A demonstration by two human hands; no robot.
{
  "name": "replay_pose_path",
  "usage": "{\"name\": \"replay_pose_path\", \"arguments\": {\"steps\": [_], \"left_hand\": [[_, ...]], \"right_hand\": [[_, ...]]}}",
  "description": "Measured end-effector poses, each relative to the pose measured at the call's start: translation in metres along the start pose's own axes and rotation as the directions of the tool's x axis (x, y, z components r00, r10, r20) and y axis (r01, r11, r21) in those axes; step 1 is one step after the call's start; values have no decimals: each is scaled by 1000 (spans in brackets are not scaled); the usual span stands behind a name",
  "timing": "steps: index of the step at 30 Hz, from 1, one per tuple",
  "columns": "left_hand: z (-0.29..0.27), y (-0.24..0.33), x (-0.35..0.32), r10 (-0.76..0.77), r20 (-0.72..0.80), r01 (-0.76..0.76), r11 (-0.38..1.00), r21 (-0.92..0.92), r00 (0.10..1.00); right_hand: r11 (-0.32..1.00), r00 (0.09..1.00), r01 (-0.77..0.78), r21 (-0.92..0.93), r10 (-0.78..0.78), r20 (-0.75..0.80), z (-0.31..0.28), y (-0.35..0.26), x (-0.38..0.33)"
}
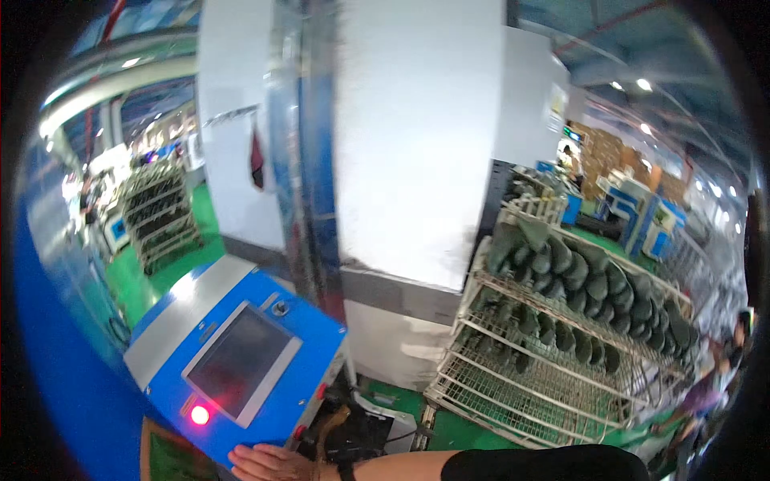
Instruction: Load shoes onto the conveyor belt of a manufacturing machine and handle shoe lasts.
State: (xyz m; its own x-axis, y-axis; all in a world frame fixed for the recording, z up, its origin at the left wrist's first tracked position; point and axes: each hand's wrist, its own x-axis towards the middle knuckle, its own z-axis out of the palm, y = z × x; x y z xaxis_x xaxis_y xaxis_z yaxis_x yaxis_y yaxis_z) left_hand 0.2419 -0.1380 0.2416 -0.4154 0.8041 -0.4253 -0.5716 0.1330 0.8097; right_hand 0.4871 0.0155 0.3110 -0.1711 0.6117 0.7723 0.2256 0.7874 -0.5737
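My right hand reaches in from the lower right, with a black sleeve and a dark band at the wrist. Its fingers are stretched out and lie flat at the lower edge of a blue control box. Nothing shows in the hand, though its underside is hidden. Set into the box is a dark touchscreen in a light frame. A red light glows beside the screen's lower corner, and a round dark knob sits near its upper corner. My left hand is out of the picture.
A wire rack cart at the right carries rows of dark, rounded shoe-like pieces. Behind the box rise a white pillar and a metal post. Another loaded rack stands far left. People are blurred at the right edge.
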Motion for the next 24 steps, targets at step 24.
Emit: {"name": "replay_pose_path", "arguments": {"steps": [24], "left_hand": [[164, -118, -80, -100, 865, -622, 655, 429, 491]], "right_hand": [[908, 915, -361, -211, 388, 106, -238, -112, -100]]}}
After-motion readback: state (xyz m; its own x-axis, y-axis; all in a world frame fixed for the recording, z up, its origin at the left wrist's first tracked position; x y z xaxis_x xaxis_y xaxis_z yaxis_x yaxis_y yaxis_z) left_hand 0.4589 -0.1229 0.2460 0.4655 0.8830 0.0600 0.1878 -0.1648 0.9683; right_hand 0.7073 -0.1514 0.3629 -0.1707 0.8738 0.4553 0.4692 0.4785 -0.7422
